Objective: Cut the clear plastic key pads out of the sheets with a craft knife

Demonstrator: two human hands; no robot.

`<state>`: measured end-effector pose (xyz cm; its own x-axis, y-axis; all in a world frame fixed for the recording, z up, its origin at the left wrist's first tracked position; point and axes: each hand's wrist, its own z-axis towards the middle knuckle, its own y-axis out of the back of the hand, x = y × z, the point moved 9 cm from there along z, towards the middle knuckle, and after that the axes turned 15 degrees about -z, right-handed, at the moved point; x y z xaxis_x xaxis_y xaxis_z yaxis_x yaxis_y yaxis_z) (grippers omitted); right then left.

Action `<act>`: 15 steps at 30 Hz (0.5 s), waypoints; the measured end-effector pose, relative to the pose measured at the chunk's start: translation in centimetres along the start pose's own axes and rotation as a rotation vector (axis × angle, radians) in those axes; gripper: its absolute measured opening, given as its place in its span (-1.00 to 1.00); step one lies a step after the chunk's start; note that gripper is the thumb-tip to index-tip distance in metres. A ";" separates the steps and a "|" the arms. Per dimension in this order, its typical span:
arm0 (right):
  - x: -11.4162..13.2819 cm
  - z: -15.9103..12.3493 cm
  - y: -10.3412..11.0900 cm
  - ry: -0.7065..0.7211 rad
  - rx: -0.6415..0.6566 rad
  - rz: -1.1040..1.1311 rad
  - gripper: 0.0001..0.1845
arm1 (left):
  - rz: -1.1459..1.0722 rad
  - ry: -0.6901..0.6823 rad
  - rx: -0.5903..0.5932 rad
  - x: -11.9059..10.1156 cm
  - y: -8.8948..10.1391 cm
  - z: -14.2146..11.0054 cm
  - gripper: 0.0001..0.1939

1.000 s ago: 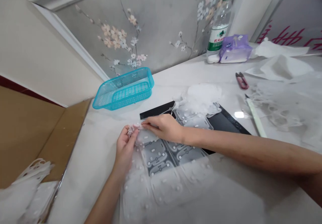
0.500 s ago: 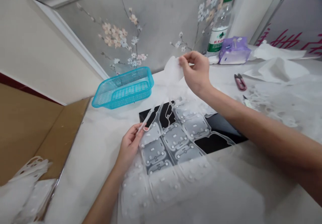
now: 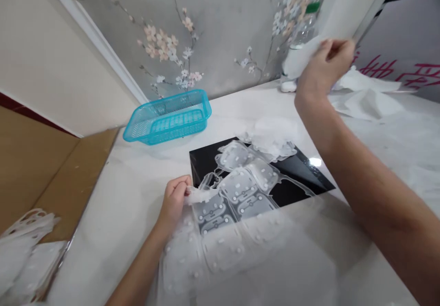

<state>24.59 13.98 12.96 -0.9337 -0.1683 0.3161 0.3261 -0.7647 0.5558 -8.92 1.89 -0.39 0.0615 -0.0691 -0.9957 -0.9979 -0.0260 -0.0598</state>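
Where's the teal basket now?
In the head view, the teal plastic basket sits on the white tabletop, up and left of the black board, near the wall.

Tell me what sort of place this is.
Probably a small indoor workroom for hand piecework, perhaps in a home: a moulded plastic sheet lies on a black board on a white worktop, beside a blue basket, before a floral wall.

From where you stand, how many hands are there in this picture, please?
2. The left hand pinches the edge of the clear dimpled film on the black board; the right hand is raised, holding white film. No other hands show.
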 end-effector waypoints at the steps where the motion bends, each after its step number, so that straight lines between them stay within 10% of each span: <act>1: -0.8 -0.7 1.2 -0.078 -0.062 -0.077 -0.26 | -0.030 -0.004 -0.031 0.1 0.4 0.1 -0.81; 7: 4.1 -9.9 -2.0 0.268 0.422 -0.272 -0.69 | -0.221 -0.015 -0.235 0.7 2.5 0.7 -0.83; 11: 9.1 -13.0 -0.7 0.389 0.389 -0.108 -0.63 | -0.311 -0.008 -0.266 0.4 2.5 0.5 -0.68; 15: 17.7 -16.4 0.6 0.812 0.406 0.214 -0.50 | -0.372 0.008 -0.240 0.1 1.9 0.6 -0.59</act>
<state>5.77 0.32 6.26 -0.6154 -0.7811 -0.1061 0.3870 -0.4166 0.8226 -10.86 2.45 -0.67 0.4163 -0.0194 -0.9090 -0.8747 -0.2814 -0.3945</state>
